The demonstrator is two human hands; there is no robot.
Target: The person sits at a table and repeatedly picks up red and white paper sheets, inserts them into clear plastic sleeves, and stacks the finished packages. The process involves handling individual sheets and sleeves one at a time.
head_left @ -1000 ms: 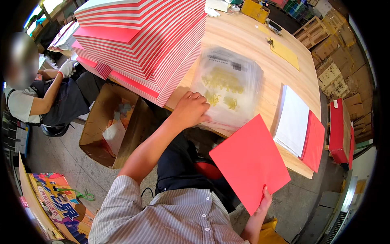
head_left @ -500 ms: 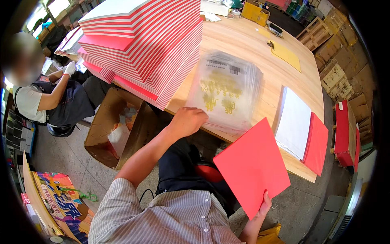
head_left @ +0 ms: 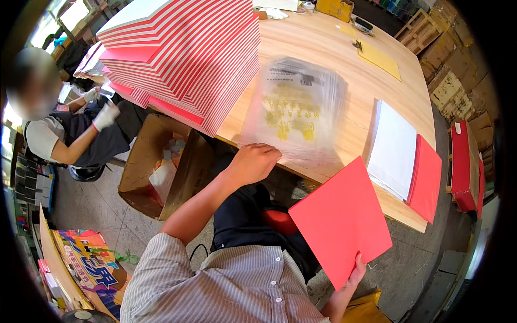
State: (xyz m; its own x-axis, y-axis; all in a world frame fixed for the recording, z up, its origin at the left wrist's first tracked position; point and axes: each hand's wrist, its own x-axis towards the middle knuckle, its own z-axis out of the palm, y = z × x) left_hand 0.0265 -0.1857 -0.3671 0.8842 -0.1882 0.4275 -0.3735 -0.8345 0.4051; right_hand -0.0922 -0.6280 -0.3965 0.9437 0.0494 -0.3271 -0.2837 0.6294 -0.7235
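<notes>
Head view: A person seated at a wooden table (head_left: 344,59) works with 2 hands. The left hand (head_left: 254,161) is closed on the near edge of a blurred stack of clear plastic sleeves (head_left: 293,110) printed in yellow, which lies on the table just beside a tall pile of red-and-white striped boxes (head_left: 188,54). The right hand (head_left: 356,272), low at the person's side and well apart from the left, pinches the bottom corner of a red card sheet (head_left: 340,218), held tilted below the table's near edge. On the table to the right, a stack of white sheets (head_left: 394,148) overlaps a red sheet (head_left: 426,177). An open cardboard box (head_left: 156,167) sits on the floor at left, near a seated co-worker's gloved hand (head_left: 105,116).
</notes>
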